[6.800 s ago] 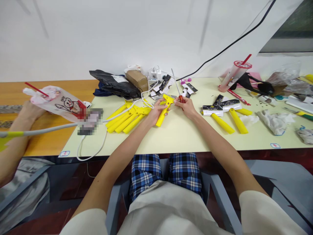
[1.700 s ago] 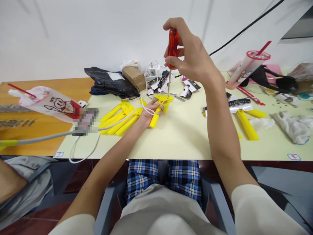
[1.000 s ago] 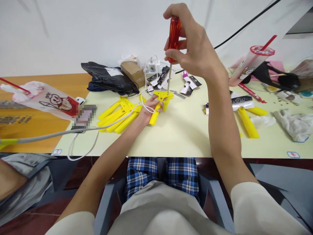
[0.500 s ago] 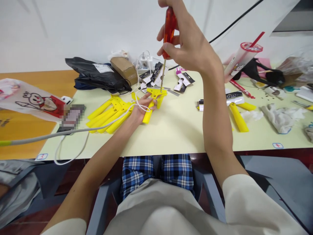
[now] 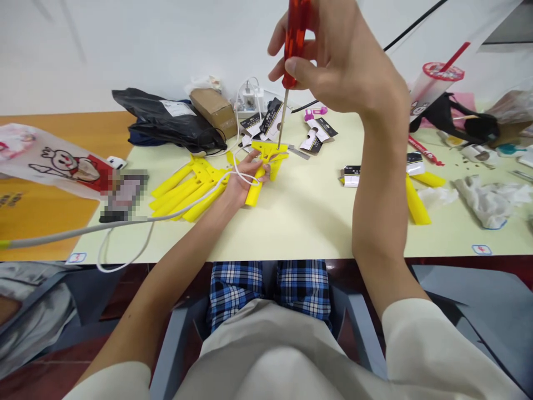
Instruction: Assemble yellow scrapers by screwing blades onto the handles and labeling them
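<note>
My left hand [image 5: 244,180] is closed around the handle of a yellow plastic scraper [image 5: 253,194], whose wide head points away from me. High above it, my right hand [image 5: 328,61] grips the red see-through handle of a screwdriver [image 5: 295,47]. The screwdriver's shaft runs down, nearly upright, and its tip meets the scraper's head. Whether a screw sits under the tip is too small to see. A white cable [image 5: 239,173] loops across my left hand. Just left of that hand lies a pile of more yellow scrapers [image 5: 183,194].
Small black-and-white card packets [image 5: 320,133] and a metal blade [image 5: 298,151] lie behind the work. A black plastic bag [image 5: 166,119] and a cardboard box [image 5: 213,111] stand back left; a phone [image 5: 125,194] is nearer. Rightward are a drink cup [image 5: 437,83], yellow parts [image 5: 416,203] and crumpled tissue [image 5: 483,200].
My right hand and the screwdriver handle have shifted slightly right and up in view, with the tip still on the scraper. My left hand keeps its hold. The whole view has moved a little.
</note>
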Available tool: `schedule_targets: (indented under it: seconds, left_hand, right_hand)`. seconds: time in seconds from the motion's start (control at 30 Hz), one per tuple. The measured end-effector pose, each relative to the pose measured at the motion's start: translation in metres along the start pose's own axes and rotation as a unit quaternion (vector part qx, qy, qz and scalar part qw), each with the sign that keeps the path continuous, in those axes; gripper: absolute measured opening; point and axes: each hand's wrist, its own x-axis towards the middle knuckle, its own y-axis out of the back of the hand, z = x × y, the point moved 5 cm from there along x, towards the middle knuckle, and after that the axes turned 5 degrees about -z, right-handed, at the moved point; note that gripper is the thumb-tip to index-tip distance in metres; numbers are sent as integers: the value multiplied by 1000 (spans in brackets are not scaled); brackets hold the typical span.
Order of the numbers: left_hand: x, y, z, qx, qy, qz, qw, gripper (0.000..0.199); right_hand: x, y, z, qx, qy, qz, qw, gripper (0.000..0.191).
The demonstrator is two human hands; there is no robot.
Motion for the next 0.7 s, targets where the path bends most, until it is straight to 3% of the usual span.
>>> schedule_targets:
  seconds: [0.27, 0.53, 0.7]
  left_hand:
    - [0, 0, 0, -2, -10, -34, 999, 23]
    - [-1, 0, 1, 1, -3, -8, 1000, 21]
    - [0, 3, 0, 7, -5, -1, 1000, 23]
  right_hand:
    - [2, -9, -21, -7, 15, -14, 1000, 44]
    - [9, -10, -22, -1, 17, 44, 999, 39]
    - [7, -6, -16, -57, 45, 57, 996, 55]
